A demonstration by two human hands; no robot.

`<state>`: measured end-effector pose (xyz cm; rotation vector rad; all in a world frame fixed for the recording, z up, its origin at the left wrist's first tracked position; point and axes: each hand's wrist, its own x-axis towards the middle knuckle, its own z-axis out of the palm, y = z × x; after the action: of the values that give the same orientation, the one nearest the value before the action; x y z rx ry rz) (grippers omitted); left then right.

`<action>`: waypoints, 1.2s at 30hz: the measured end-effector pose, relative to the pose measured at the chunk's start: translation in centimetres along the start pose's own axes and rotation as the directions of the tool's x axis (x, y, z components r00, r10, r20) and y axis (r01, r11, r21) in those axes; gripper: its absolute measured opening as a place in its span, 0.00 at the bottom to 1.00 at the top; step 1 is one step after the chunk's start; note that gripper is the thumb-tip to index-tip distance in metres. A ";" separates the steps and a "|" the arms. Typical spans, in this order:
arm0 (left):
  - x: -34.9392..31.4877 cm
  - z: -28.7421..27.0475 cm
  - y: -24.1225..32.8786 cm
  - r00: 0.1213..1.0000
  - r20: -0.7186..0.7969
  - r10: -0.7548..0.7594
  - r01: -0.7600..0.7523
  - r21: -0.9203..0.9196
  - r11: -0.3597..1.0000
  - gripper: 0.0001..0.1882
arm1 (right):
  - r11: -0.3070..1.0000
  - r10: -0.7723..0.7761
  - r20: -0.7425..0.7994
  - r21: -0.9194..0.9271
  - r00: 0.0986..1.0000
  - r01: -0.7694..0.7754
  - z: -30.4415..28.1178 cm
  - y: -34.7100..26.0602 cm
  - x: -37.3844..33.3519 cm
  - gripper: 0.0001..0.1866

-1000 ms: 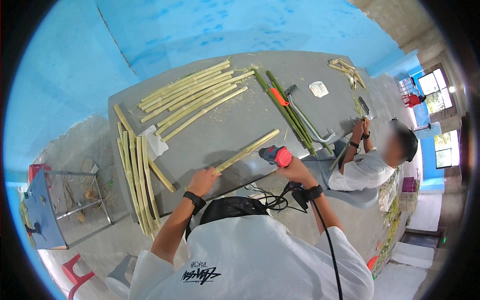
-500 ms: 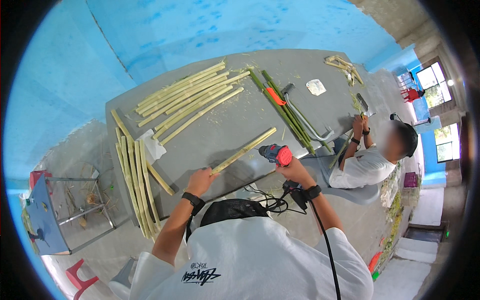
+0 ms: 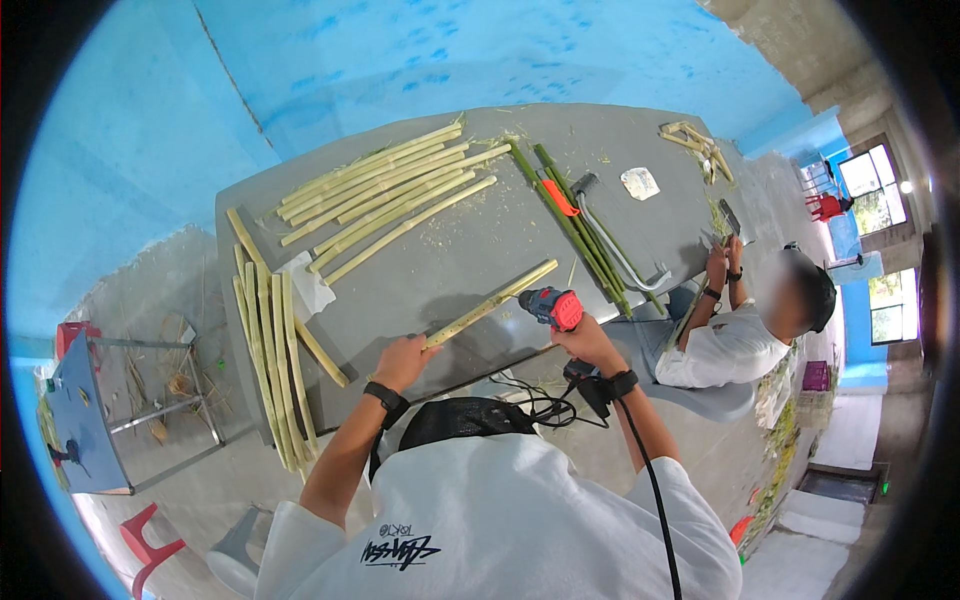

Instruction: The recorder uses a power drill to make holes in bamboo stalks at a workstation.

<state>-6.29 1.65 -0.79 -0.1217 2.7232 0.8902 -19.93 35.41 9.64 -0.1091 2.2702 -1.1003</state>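
My left hand (image 3: 402,362) is closed round the near end of a pale peeled bamboo pole (image 3: 495,300), which points away to the right above the table. In my right hand (image 3: 592,345) is a cordless drill (image 3: 552,307) with a dark and red body, gripped by its handle. The drill's tip is at the pole's right side, near its far part; whether the bit touches the pole is too small to tell. A row of pale poles (image 3: 390,195) lies farther back on the table, and another bundle of pale poles (image 3: 270,360) is at the left edge.
Green bamboo poles (image 3: 565,230) and a hacksaw (image 3: 610,240) with an orange part lie on the grey table (image 3: 450,235) to the right. At the right side a co-worker (image 3: 735,335) sits handling a pole. A blue-topped table (image 3: 85,420) and a red stool (image 3: 150,550) stand left.
The view has shifted slightly. Both hands keep their hold, and the drill's tip is now closer to the pole's side.
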 end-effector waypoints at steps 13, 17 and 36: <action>0.1 0.3 -0.2 1.000 -0.015 0.022 -0.022 -0.021 1.000 0.25 | 0.999 0.035 0.031 0.027 0.999 -0.036 -0.1 -1.1 -0.1 0.08; 0.1 0.9 -0.7 0.999 -0.032 0.026 -0.028 -0.038 0.999 0.25 | 1.000 0.021 0.038 0.013 0.999 -0.022 0.0 -2.6 -0.3 0.10; 0.2 0.1 -0.2 1.000 -0.005 0.024 -0.024 -0.012 1.000 0.25 | 0.991 0.093 0.103 0.085 0.990 -0.102 -0.5 -2.7 0.7 0.09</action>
<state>-6.41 1.57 -1.06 -0.0943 2.7298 0.9139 -21.31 33.76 11.54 -0.0151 2.1120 -1.1193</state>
